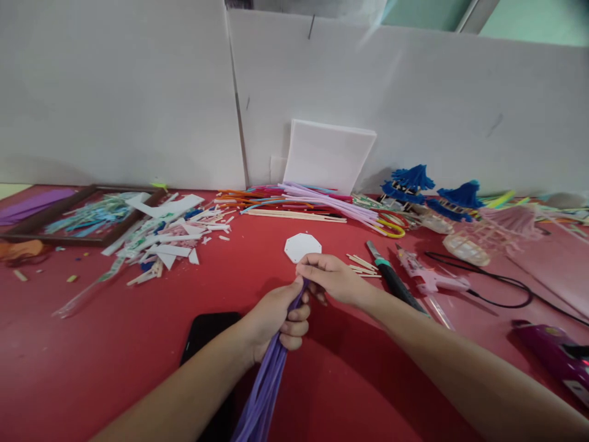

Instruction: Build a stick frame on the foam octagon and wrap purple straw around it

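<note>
A bundle of purple pipe cleaners [269, 383] runs from the bottom edge up to my hands. My left hand [280, 319] is wrapped around it near its upper end. At the tip, the fingers of my right hand [329, 276] are pinched on the bundle; their exact hold is partly hidden. Just beyond the fingertips, a white octagonal card [302, 247] lies flat on the red table [138, 350]. Short wooden sticks [363, 266] lie to the right of the card. A black phone [209, 331] is partly covered by my left forearm.
To the right lie a cutter knife [393, 276], a pink glue gun [430, 275] with its cable, and a magenta device [552, 350]. Blue-roofed models [409, 184] stand behind. Paper scraps [170, 236] and a brown frame [59, 239] are left; lilac pipe cleaners [331, 204] lie at the back.
</note>
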`<state>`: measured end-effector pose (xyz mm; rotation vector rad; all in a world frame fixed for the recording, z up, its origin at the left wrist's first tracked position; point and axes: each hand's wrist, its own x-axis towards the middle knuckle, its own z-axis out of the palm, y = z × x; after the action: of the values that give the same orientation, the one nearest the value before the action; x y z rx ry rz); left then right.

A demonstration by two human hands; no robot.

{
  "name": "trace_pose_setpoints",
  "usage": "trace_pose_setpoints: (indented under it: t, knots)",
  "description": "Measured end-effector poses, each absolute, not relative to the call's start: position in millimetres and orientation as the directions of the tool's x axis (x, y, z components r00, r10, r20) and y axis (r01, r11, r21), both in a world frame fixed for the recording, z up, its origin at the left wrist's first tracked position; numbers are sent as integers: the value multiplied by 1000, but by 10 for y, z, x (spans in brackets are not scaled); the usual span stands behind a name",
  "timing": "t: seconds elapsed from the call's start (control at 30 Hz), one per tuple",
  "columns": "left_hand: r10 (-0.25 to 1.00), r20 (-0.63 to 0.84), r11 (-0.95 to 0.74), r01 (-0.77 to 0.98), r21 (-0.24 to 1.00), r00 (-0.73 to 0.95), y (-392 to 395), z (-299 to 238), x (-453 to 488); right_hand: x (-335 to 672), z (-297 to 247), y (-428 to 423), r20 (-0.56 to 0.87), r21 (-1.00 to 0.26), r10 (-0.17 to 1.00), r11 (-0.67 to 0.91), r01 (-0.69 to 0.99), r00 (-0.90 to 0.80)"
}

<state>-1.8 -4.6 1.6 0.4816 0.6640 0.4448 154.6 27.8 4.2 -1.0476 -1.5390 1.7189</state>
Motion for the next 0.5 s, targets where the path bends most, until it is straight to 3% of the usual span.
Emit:
trace_pose_setpoints:
  t: [0.23, 0.5]
  knots:
    - [564, -516, 780, -212, 589, 645, -90, 14, 29, 1551, 3, 269, -165, -983, 857, -103, 151, -488]
    - [704, -406, 639, -271, 719, 583, -105, 90, 58, 1751, 201, 472, 64, -985, 982, 91, 147, -180]
